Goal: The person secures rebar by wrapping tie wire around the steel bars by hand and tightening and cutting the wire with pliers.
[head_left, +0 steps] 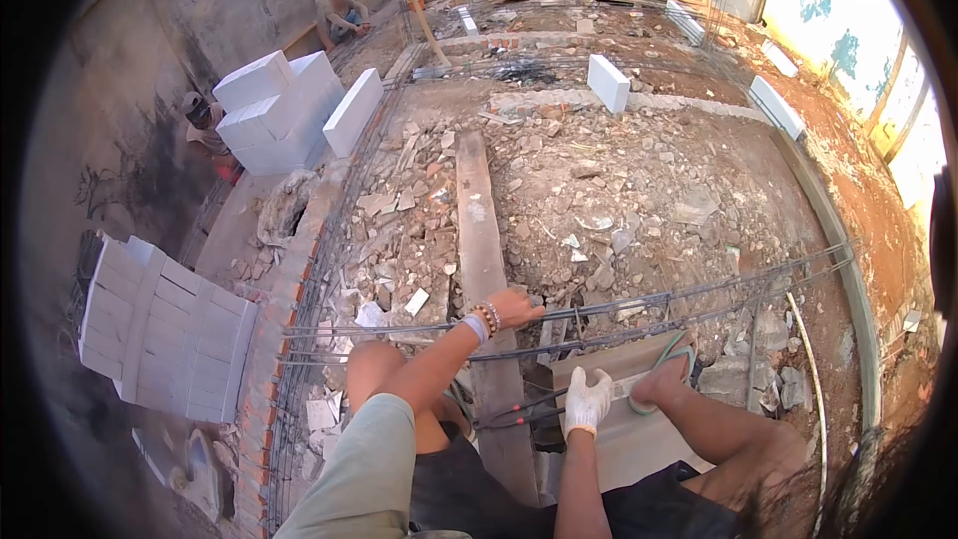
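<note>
Hands at the Metal Rods

The left hand (514,309), partly curled, lay at the metal rods (679,291), which crossed above a wooden plank (481,230); its grip was unclear. The gloved right hand (587,401) was half open, its hold unclear.

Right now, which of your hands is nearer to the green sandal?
The right hand, white-gloved: it is just left of the green sandal. The left hand is farther left, up by the steel bars.
</note>
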{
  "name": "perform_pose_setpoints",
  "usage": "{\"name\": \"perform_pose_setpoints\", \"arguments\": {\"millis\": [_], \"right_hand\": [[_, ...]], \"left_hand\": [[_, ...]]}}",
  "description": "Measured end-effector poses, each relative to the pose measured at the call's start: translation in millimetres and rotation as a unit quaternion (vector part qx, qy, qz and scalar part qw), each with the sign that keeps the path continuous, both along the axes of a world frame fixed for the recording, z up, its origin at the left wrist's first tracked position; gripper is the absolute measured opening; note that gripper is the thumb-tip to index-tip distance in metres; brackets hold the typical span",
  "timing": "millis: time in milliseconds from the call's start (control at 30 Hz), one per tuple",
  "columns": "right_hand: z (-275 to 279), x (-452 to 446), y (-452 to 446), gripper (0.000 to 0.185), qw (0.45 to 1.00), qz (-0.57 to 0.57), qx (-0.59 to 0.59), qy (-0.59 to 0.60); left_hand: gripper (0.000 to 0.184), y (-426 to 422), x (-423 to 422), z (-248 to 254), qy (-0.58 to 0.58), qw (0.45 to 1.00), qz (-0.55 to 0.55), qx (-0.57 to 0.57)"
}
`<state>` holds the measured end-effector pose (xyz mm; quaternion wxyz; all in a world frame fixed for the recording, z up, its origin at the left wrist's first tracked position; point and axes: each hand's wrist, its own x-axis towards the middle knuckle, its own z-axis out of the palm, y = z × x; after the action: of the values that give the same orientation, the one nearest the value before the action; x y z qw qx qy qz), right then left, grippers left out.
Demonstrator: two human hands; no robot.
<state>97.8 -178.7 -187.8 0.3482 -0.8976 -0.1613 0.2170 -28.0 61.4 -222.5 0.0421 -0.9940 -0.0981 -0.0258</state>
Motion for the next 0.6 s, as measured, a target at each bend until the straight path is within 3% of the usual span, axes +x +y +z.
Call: {"name": "perform_pose_setpoints", "arguments": {"millis": [100, 133, 200, 267, 333, 400, 467, 600], "right_hand": [[-53, -21, -18, 0.079, 0.975, -0.091, -0.021, 0.199], [-45, -34, -19, 0.091, 0.974, -0.084, 0.003, 0.209], [-19, -59, -12, 0.092, 0.978, -0.11, -0.026, 0.177], [32, -76, -1, 0.09, 0.955, -0.169, -0.001, 0.243], [24, -79, 4, 0.084, 0.946, -0.205, 0.041, 0.248], [-44, -82, 5, 0.073, 0.951, -0.22, 0.102, 0.194], [-64, -77, 1, 0.063, 0.909, -0.197, 0.216, 0.296], [-136, -51, -12, 0.046, 0.77, -0.125, 0.369, 0.505]], "left_hand": [[0.016, -2, 6, 7, 0.044, 0.991, 0.1, -0.083], [0.017, -2, 10, 5, 0.034, 0.986, 0.139, -0.091], [0.02, -13, 11, -1, 0.015, 0.97, 0.219, -0.106], [0.023, -30, 16, 9, 0.011, 0.955, 0.285, -0.088], [0.031, -37, 20, 8, 0.005, 0.943, 0.322, -0.083], [0.026, -36, 24, 4, -0.005, 0.93, 0.355, -0.092], [0.022, -31, 26, -8, -0.022, 0.919, 0.381, -0.097], [0.017, -32, 31, 22, -0.014, 0.892, 0.425, -0.152]]}}
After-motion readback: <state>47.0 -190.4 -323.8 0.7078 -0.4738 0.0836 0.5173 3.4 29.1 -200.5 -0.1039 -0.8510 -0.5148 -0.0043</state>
